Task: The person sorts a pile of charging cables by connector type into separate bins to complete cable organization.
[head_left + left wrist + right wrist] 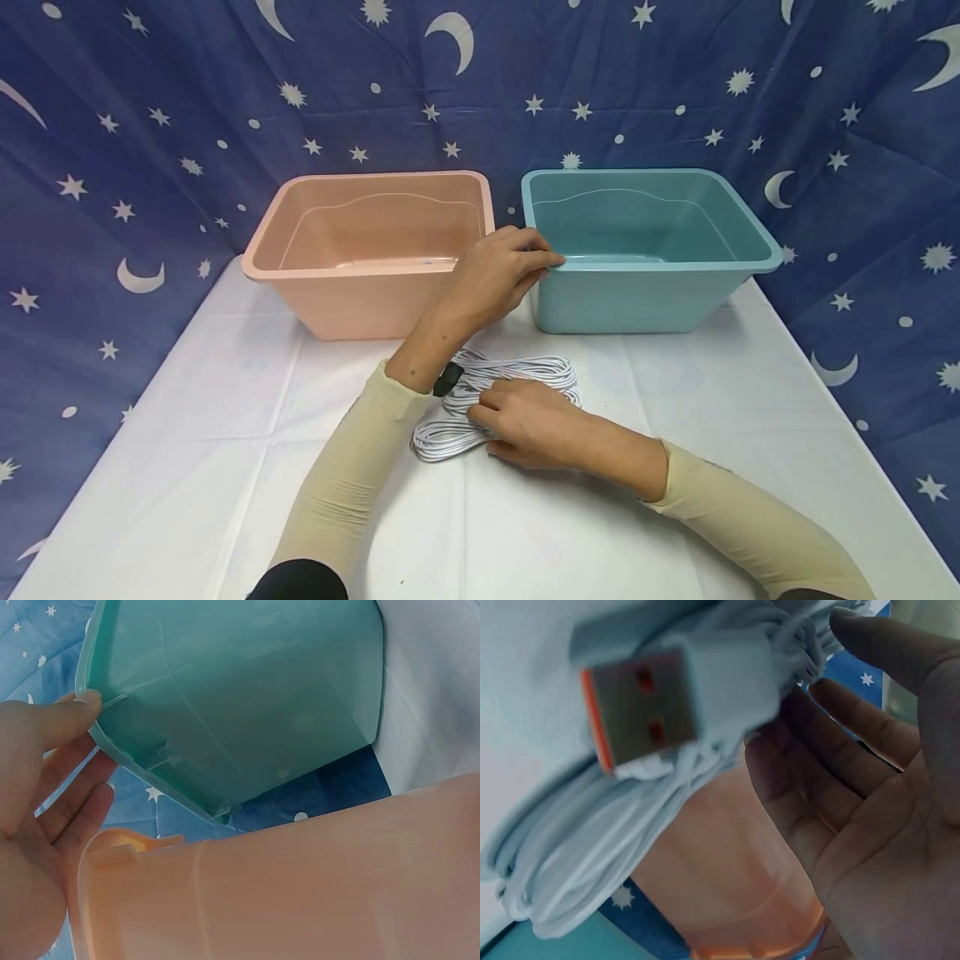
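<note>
My left hand [501,271] reaches over the right end of the pink tub and pinches the near-left rim corner of the teal tub [622,300] between thumb and fingers. In the left wrist view, the thumb lies on the rim of that teal tub [270,690]. A coiled white USB cable [450,437] lies on the table, under and beside my right hand [536,423]. The fingers and thumb of that hand bend round part of the coil. The right wrist view shows the cable's USB plug [652,705] close up, with an orange edge.
The pink tub [352,304] stands left of the teal one, with a narrow gap between them. A white cloth [187,500] covers the table. Behind and at both sides hangs a blue curtain [510,75] with moons and stars.
</note>
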Demonstrator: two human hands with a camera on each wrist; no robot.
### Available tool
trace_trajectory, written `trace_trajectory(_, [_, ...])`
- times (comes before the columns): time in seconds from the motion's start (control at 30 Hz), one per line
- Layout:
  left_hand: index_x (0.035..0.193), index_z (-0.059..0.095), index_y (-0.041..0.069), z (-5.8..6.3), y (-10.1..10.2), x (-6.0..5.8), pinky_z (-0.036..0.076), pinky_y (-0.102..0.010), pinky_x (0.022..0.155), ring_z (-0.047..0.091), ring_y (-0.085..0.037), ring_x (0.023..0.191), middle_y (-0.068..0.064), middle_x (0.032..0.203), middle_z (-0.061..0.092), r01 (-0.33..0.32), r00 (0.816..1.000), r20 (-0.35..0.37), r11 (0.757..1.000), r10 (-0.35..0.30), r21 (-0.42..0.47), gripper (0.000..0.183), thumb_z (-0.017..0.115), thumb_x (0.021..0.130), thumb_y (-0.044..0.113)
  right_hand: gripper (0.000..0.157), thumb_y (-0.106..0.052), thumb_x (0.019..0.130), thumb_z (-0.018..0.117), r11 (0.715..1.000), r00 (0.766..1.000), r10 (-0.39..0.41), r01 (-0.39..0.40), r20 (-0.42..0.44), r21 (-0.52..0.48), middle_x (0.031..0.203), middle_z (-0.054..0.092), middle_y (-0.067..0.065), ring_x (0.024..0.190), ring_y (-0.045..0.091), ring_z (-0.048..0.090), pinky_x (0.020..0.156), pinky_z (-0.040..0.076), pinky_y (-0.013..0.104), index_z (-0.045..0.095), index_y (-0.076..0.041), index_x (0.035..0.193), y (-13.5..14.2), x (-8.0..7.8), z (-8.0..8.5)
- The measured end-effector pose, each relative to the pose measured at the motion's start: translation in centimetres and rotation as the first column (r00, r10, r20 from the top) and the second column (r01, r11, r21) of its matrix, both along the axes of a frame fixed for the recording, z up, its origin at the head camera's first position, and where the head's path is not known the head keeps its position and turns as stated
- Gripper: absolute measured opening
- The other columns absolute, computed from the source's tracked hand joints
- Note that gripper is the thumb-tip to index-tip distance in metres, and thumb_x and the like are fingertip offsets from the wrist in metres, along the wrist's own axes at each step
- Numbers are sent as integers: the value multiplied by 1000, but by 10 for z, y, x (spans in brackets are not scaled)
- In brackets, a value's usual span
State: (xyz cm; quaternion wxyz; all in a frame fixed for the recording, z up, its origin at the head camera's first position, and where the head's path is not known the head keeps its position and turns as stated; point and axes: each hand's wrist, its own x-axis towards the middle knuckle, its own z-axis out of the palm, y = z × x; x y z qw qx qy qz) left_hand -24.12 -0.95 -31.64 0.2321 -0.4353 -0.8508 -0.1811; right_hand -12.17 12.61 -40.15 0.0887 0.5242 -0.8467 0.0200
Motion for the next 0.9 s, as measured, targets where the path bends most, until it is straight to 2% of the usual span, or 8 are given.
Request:
trace_trajectory(0.43, [123,82,20,0,1,0,51,-29,92,65,-18,106,3,117,73,-3,1000,0,1000,3,6,24,73,102,12,27,-15,86,83,1000,1000,1,-1,14,-29,89,63,-4,85,19,66,77,57,38,62,-14,103,-3,2,-7])
trace_trajectory(0.63, [124,82,21,0,0,0,51,-29,93,65,-18,107,3,118,73,-5,1000,8,1000,5,2,25,73,102,13,21,-13,89,78,999,1000,8,-9,-6,-33,88,63,-4,83,19,65,73,56,37,64,-14,104,-4,2,-7])
trace_trajectory(0.9, [124,82,20,-1,0,-2,51,-28,92,65,-18,107,3,117,73,1,1000,-3,1000,-1,6,25,73,102,12,20,-11,87,78,999,999,29,-30,-32,-36,85,61,-5,80,19,64,70,55,35,63,-14,99,-3,4,-3])
